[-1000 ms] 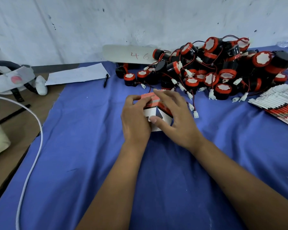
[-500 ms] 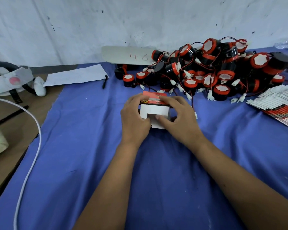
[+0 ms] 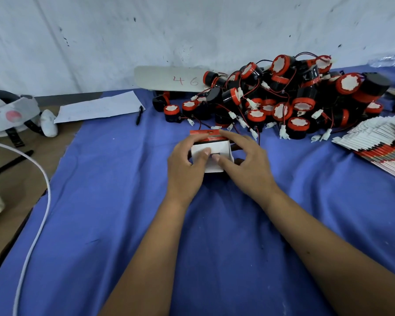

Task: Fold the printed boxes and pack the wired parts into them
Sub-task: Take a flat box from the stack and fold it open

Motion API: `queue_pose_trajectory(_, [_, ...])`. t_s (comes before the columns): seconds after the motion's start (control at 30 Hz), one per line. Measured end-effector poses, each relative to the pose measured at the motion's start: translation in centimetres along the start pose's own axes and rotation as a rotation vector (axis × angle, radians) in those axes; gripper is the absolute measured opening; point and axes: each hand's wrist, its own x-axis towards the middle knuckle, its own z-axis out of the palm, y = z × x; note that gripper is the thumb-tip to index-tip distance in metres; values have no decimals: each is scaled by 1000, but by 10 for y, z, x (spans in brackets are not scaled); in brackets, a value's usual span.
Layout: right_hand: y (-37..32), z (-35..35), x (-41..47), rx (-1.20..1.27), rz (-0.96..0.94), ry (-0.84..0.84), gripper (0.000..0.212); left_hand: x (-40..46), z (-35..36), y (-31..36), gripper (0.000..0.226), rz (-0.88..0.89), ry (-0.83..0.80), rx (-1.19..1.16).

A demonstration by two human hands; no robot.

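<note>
Both thumbs have shifted onto the white flap; my left hand (image 3: pixel 184 161) and right hand (image 3: pixel 246 164) grasp the printed box (image 3: pixel 211 144) on the blue cloth (image 3: pixel 114 201), near the wired parts (image 3: pixel 283 99).

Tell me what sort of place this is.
Probably a small packing bench in a workshop: a pile of wired parts, a stack of flat boxes, and both hands folding a box.

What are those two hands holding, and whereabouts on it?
A small printed box. The left hand grips its left side, the right hand its right side, and both thumbs press on the white flap facing the camera.
</note>
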Motion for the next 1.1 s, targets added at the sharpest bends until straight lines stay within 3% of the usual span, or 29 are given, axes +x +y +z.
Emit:
queue_pose_trajectory(0.17, [1,-2,2,370,99,-116,40,3,-5,-5,33,-64,114,-21])
queue_pose_trajectory(0.4, [10,1,4,286,122,-88,57,3,-6,-4,35,-49,39,-47])
queue_pose_trajectory(0.53, [12,2,6,250,107,-14,56,1,-5,-2,56,52,-134,5])
queue_pose_trajectory(0.67, [15,2,6,179,100,1,58,1,-6,-2,64,102,-167,48])
queue_pose_trajectory(0.77, [15,2,5,128,80,30,50,-1,-5,4,65,48,-212,-32])
queue_pose_trajectory(0.93, [10,2,5,150,46,74,38,2,-9,5,62,-247,-236,-411])
queue_pose_trajectory(1.1, [15,-1,6,204,27,-11,48,-1,-6,3,60,-190,-157,-287])
